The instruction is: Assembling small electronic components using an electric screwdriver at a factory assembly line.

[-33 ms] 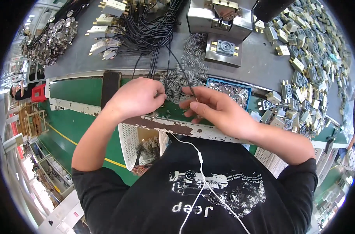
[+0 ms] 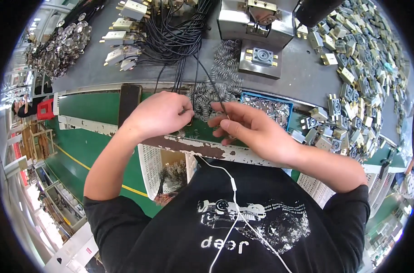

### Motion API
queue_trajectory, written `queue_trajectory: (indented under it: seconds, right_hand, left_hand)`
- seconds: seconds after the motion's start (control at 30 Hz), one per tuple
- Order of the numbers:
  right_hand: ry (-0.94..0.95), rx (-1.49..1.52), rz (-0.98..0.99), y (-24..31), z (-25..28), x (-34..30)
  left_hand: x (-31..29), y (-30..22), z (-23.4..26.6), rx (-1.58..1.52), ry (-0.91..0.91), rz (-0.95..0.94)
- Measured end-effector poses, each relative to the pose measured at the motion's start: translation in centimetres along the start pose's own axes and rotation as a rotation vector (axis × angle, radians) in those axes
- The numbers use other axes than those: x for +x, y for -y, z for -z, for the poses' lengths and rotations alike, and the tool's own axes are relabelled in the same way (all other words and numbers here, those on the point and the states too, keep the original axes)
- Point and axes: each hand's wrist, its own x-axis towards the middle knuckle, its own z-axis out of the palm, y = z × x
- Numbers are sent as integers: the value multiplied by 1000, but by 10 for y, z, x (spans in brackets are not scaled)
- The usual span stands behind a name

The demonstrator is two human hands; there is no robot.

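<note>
My right hand (image 2: pixel 257 132) pinches the end of a thin black cable (image 2: pixel 212 82) between thumb and fingers, the other fingers loosely bent. That cable runs back to a bundle of black cables (image 2: pixel 177 34) on the grey workbench. My left hand (image 2: pixel 164 113) is curled shut at the bench's front edge, with its fingertips turned toward the right hand. What it holds, if anything, is hidden. Between and beyond both hands lies a heap of small metal coil springs (image 2: pixel 211 98). Beside my right hand is a blue tray (image 2: pixel 291 109) of small metal pieces.
A metal fixture (image 2: pixel 257 22) stands at the back, with a grey switch-like part (image 2: pixel 263 56) on a block before it. Many similar parts (image 2: pixel 352 86) are piled right. Metal discs (image 2: pixel 63 45) lie far left, a dark phone-like slab (image 2: pixel 130 100) beside my left wrist. White baskets (image 2: pixel 148 168) stand below.
</note>
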Motion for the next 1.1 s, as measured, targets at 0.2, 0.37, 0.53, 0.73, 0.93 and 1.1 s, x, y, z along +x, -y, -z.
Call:
queue_trajectory:
  seconds: [0.2, 0.37, 0.53, 0.73, 0.93, 1.1]
  right_hand:
    - [-48, 88, 49, -10, -11, 5]
    - [-237, -453, 313, -13, -23, -1]
    - [-175, -464, 294, -6, -28, 19]
    - [-143, -351, 6, -4, -29, 32]
    - [-231, -397, 212, 3, -29, 18]
    - [-291, -446, 274, 11, -23, 1]
  left_hand:
    - [-15, 2, 14, -314, 93, 10]
    - [-14, 8, 23, -413, 163, 1]
    - [-16, -3, 30, -498, 193, 19]
    - [-29, 3, 36, -51, -35, -202]
    - [-39, 18, 35, 311, -89, -185]
    - [-35, 14, 40, 66, -150, -241]
